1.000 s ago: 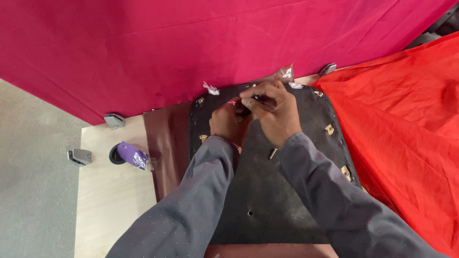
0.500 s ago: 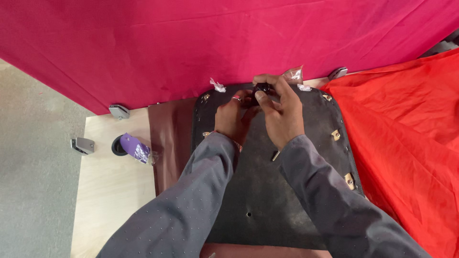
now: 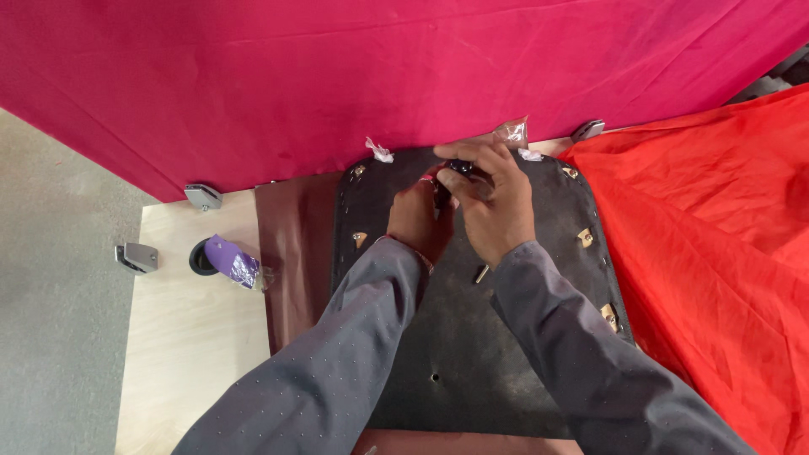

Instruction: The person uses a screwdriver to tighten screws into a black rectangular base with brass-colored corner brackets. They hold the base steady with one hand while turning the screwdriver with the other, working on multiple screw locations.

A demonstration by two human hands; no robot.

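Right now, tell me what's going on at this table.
A person in grey sleeves works with both hands at the far edge of a black panel lying on a wooden table. The right hand pinches a small dark part; the left hand presses beside it. A loose bolt lies on the panel.
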